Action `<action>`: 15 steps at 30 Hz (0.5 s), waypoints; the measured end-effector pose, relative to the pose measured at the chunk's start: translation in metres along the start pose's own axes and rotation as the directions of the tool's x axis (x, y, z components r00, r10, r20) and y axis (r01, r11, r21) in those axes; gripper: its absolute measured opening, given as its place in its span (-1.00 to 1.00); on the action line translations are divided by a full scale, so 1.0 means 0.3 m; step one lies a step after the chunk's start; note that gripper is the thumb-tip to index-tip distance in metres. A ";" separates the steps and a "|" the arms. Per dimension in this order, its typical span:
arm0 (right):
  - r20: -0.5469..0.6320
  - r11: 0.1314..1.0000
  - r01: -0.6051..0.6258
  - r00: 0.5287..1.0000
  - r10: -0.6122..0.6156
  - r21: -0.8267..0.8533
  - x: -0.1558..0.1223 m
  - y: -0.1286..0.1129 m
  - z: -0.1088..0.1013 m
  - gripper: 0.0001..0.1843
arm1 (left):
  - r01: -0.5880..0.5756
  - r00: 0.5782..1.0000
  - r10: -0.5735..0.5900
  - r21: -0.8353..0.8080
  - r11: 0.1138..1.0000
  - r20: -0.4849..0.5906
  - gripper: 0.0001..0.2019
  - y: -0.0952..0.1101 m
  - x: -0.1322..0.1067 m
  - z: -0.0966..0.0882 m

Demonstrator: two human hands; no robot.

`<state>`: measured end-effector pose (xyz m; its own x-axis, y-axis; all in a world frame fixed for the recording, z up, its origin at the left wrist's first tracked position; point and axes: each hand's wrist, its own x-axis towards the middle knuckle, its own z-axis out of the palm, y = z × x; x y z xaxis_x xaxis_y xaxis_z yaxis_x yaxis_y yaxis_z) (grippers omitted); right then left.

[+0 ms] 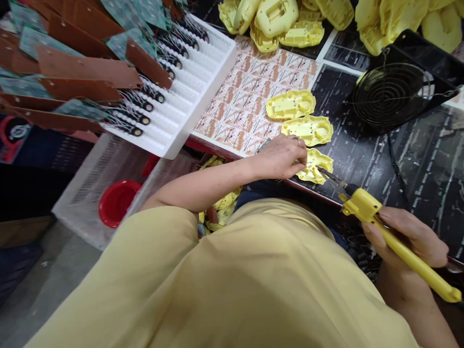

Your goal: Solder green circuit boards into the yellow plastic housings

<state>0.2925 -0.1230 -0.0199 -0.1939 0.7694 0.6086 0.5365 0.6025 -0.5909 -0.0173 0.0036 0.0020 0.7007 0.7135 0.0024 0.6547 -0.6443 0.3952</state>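
My left hand [281, 155] rests on the table edge with its fingers pinched together against a yellow plastic shell [316, 166]; what the fingertips hold is too small to make out. My right hand [409, 241] is wrapped round the yellow handle of a soldering iron [384, 227], whose dark tip touches the same shell. Two more yellow shells [291, 104] [308, 129] lie in a row just beyond it.
A white foam tray [195, 92] holds several brown circuit boards with wired parts at the left. A heap of yellow shells [286, 21] lies at the back. A black fan [391, 92] stands at the right. A red bowl [118, 200] sits in a crate below.
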 end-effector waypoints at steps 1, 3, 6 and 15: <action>0.047 0.998 0.060 0.997 -0.059 -0.022 0.017 -0.006 0.003 -0.70 | 0.005 1.000 -0.005 0.013 1.000 0.005 -0.81 0.003 0.003 -0.002; 0.064 0.979 0.192 0.980 -0.188 -0.071 0.044 -0.015 0.017 -0.75 | 0.008 1.000 -0.008 0.030 1.000 0.005 -0.80 0.007 0.007 -0.004; 0.027 0.966 0.236 0.972 -0.234 -0.106 0.054 -0.018 0.039 -0.73 | 0.004 1.000 -0.004 0.040 0.999 -0.002 -0.79 0.010 0.010 -0.005; 0.123 0.971 0.223 0.969 -0.213 -0.080 0.022 -0.007 0.006 -0.69 | 0.045 0.997 -0.047 0.045 0.998 0.061 -0.82 0.023 0.035 -0.022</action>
<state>0.2887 -0.1188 -0.0157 -0.4029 0.6439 0.6504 0.5438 0.7400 -0.3957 -0.0073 0.0085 0.0110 0.6848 0.7251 -0.0722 0.6974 -0.6235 0.3533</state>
